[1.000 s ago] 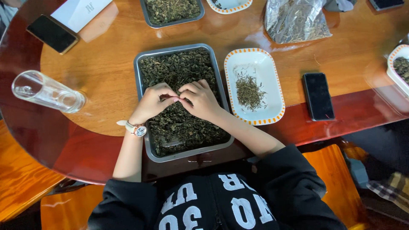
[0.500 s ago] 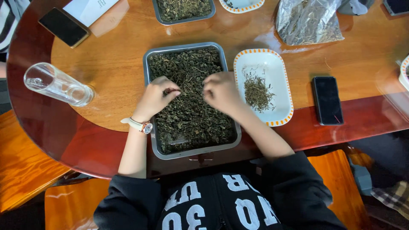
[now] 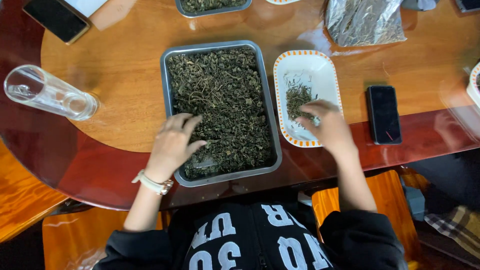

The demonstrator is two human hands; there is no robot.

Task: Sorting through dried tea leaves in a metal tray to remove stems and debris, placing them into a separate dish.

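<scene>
Silver foil bag (image 3: 365, 21) top right; hands on metal tray (image 3: 167, 75), white dish (image 3: 330, 70).

Round wood table (image 3: 125, 75), metal tray (image 3: 167, 100), dish (image 3: 327, 67), glass (image 3: 47, 92), phone (image 3: 383, 114)

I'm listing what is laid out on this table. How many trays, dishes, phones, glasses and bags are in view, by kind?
Metal trays of dried leaves: 2, one in front of the hands, one cut off at the top edge
Orange-rimmed white dishes: 3, two only partly in view
Dark phones: 3
Clear glasses: 1
Clear bags of leaves: 1
Total: 10
</scene>
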